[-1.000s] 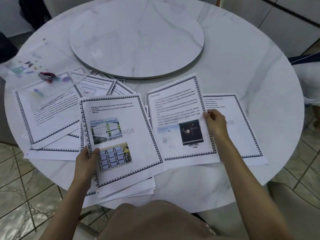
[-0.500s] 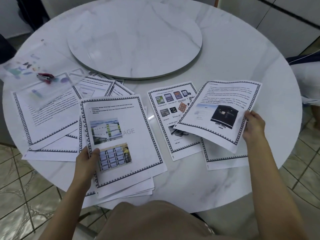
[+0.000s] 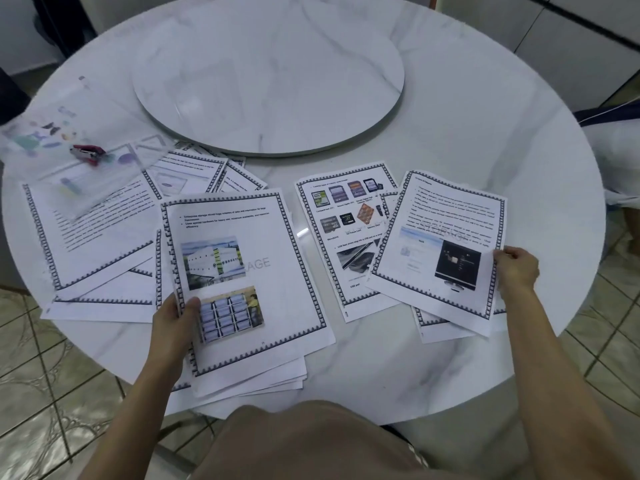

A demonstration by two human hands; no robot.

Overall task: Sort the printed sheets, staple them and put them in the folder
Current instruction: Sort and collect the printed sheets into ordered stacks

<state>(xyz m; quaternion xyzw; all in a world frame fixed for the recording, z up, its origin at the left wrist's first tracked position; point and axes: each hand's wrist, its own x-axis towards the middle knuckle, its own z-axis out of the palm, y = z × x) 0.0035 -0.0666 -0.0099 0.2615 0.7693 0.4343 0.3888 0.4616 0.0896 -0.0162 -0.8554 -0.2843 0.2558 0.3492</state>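
Round white marble bench [image 3: 485, 174] with a raised round turntable [image 3: 270, 74] at its centre, tiled floor [image 3: 52, 386] below. Left hand [image 3: 176, 320] is clamped on the left edge of a stack of printed sheets [image 3: 242, 292] at the near edge, thumb on top; top page shows two photos. Right hand [image 3: 516, 268] pinches the right edge of a single sheet [image 3: 440, 251] with a monitor picture, its held edge raised, over other pages on the right. Just left of it lies a sheet with memory-card pictures [image 3: 343, 233], flat on the bench. More bordered sheets [image 3: 93, 237] are fanned out on the left side. Clear plastic folder [image 3: 69, 161] lies over them at far left, a red stapler [image 3: 88, 154] resting on it. Hands are well apart.
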